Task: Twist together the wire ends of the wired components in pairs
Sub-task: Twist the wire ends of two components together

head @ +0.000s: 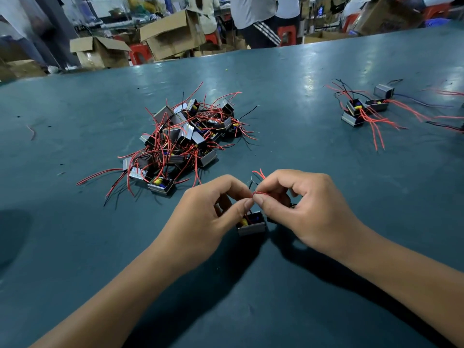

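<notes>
A small grey box-shaped component (pixel 251 226) with yellow and blue parts inside stands on the teal table (pixel 251 285) between my hands. Its red wires (pixel 258 193) rise from it and meet above it. My left hand (pixel 211 217) pinches the red wires from the left with thumb and forefinger. My right hand (pixel 301 209) pinches the same wires from the right, thumb tip against my left thumb. Loose red ends (pixel 259 174) stick up behind my right forefinger. A thin black wire end (pixel 251 183) shows between the hands.
A tangled pile of components (pixel 180 139) with red and black wires lies at middle left. A small group of components (pixel 361 109) with red wires lies at the far right. Cardboard boxes (pixel 173 33), red stools and standing people are beyond the table's far edge.
</notes>
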A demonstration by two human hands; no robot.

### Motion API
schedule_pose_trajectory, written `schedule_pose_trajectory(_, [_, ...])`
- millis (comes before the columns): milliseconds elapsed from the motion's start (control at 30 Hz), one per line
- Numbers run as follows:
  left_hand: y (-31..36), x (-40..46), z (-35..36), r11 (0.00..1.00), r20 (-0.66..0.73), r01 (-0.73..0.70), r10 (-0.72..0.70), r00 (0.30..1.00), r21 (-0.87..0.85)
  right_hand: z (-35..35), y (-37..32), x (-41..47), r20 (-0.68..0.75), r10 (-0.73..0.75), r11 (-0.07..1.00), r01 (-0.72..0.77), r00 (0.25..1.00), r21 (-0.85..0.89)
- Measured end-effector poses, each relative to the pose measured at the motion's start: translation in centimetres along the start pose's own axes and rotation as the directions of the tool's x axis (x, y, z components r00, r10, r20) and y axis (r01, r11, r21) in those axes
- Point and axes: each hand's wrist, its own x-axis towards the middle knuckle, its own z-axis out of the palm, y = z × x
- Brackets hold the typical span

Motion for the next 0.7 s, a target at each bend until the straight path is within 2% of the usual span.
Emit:
schedule_pose_trajectory(167, [-0.5, -0.1, -0.2, 1.0, -0.014, -0.009, 0.009, 1.0, 0.002, -0.3, 0.3, 0.0, 0.008, 0.006, 1.0, -0.006, 1.0, -0.007])
schedule_pose_trajectory(367, [-0.7, -0.2, -0.8, 0.995, 0.006, -0.052, 0.051, 0.999, 0.082, -0.6, 0.3, 0.1, 0.04, -0.037, 0.999, 0.038, 0.999, -0.036])
schedule_pose_trajectory(533, [-1.2, 0.1, -1.3, 0.997, -0.084, 0.015, -0.009, 0.996, 0.076, -1.0, 0.5, 0.5, -0.044, 0.038, 0.999, -0.039, 0.998, -0.023])
schedule_pose_trajectory(700, [-1.0, 1.1, -0.9, 0.997, 0.013, 0.012, -0.013, 1.0, 0.081, -0.9, 0.6, 0.7, -0.001, 0.078, 0.994, -0.078, 0.997, -0.076])
